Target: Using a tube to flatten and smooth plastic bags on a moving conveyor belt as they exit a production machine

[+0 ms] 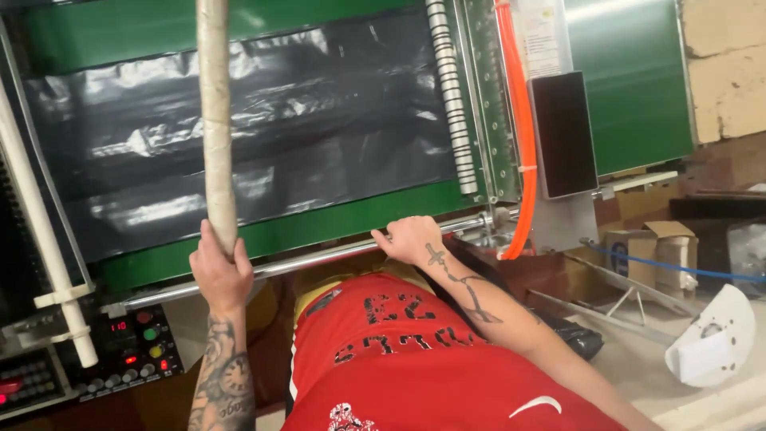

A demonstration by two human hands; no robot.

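I see the left hand (219, 271) fisted round a cardboard tube (215, 120), long axis upright, top end pointing up over the black film (319, 120). Right hand (411, 239) rests w/ fingers curled on the steel rail (319, 257) just below that film; can't tell if it's gripping.

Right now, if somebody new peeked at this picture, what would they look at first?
Probably the long pale cardboard tube standing straight up in the middle left, gripped at its bottom by the left hand. Behind it, shiny crinkled black plastic sheet stretches across a big green machine. The bright orange hose on the right also pops out, and the right hand rests on a silver metal bar along the machine's front.
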